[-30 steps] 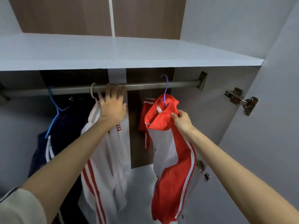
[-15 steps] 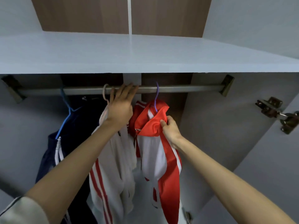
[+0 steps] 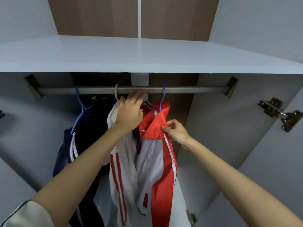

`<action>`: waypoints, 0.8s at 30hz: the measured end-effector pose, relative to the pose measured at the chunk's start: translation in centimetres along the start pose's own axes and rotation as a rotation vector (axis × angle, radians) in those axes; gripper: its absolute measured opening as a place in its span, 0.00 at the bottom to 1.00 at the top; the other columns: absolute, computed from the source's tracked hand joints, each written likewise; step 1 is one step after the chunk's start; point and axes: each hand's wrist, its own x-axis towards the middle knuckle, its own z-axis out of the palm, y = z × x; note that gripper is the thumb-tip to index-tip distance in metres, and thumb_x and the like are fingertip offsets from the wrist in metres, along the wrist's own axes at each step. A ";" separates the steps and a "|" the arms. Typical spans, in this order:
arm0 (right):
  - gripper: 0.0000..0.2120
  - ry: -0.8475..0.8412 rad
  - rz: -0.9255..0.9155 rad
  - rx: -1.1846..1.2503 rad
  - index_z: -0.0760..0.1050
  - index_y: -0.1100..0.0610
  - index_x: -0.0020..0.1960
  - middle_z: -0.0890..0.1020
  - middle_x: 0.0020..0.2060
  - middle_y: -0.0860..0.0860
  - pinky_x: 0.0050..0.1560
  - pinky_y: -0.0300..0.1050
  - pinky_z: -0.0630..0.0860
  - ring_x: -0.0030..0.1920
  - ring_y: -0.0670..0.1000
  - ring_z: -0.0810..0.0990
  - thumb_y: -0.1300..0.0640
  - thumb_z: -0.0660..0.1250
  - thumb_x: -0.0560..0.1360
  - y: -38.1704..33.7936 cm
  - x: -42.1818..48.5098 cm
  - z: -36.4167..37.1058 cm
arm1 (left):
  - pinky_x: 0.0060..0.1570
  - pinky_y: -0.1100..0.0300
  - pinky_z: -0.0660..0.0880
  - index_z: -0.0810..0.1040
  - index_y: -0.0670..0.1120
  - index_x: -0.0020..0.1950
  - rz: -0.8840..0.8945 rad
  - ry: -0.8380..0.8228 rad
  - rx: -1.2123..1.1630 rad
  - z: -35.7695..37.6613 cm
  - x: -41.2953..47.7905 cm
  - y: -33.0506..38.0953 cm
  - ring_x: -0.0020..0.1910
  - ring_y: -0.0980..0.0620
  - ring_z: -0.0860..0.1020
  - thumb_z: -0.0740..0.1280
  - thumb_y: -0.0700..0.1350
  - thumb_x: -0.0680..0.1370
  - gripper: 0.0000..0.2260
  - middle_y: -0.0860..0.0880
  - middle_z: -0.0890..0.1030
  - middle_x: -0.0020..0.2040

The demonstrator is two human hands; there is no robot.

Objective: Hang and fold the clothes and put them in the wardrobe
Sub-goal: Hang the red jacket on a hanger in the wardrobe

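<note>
- The step in hand is judged to be the hanging of the red jacket (image 3: 157, 161): the hook of its purple hanger (image 3: 162, 99) is seen over the rail (image 3: 196, 90), so this garment is taken as almost placed.
- The red jacket hangs under the rail, just right of the middle, and touches the white jacket (image 3: 124, 169) on its left. A navy garment (image 3: 68, 153) on a blue hanger (image 3: 80, 108) hangs further left.
- The red cloth near the collar is pinched between the thumb and the fingers of the right hand (image 3: 177, 131), which is just beside the jacket on its right and below the hook.
- The left hand (image 3: 129, 112) is kept spread, with straight fingers reaching up to the rail between the beige hook (image 3: 116, 94) and the purple one. Its palm lies in front of the white jacket; whether the rail is really touched cannot be told.
- For the next move, it is probably required that the shoulder is pulled straight on the hanger, and that the cloth is let go gently so the hook is not lifted off.
- Some space between the two jackets may be needed.
</note>
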 end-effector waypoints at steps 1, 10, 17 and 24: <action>0.05 0.017 -0.010 -0.022 0.71 0.51 0.50 0.81 0.45 0.52 0.48 0.47 0.81 0.46 0.52 0.82 0.55 0.66 0.78 -0.1 -0.5 -0.2 | 0.73 0.45 0.52 0.56 0.48 0.78 -0.010 -0.003 -0.030 -0.3 -0.6 0.2 0.76 0.49 0.56 0.60 0.43 0.79 0.29 0.49 0.60 0.77; 0.06 0.163 -0.076 -0.082 0.73 0.51 0.55 0.78 0.46 0.47 0.52 0.43 0.77 0.49 0.48 0.79 0.56 0.64 0.79 -0.1 -9.4 -1.4 | 0.71 0.51 0.62 0.59 0.49 0.78 -0.028 -0.054 -0.338 -3.5 -8.8 3.2 0.71 0.48 0.67 0.59 0.43 0.81 0.24 0.48 0.68 0.73; 0.06 0.226 -0.031 -0.016 0.75 0.49 0.50 0.79 0.43 0.46 0.44 0.37 0.72 0.40 0.44 0.77 0.60 0.64 0.78 3.0 -21.1 -1.3 | 0.66 0.49 0.69 0.62 0.51 0.77 -0.014 -0.184 -0.456 -4.5 -17.8 6.9 0.68 0.47 0.70 0.58 0.45 0.82 0.22 0.48 0.71 0.71; 0.06 0.267 0.121 -0.053 0.75 0.54 0.53 0.80 0.46 0.51 0.43 0.39 0.72 0.37 0.49 0.78 0.61 0.64 0.78 7.3 -34.0 -3.5 | 0.64 0.51 0.70 0.65 0.51 0.75 0.067 -0.343 -0.516 -5.4 -25.9 13.2 0.66 0.45 0.72 0.58 0.45 0.81 0.21 0.47 0.72 0.70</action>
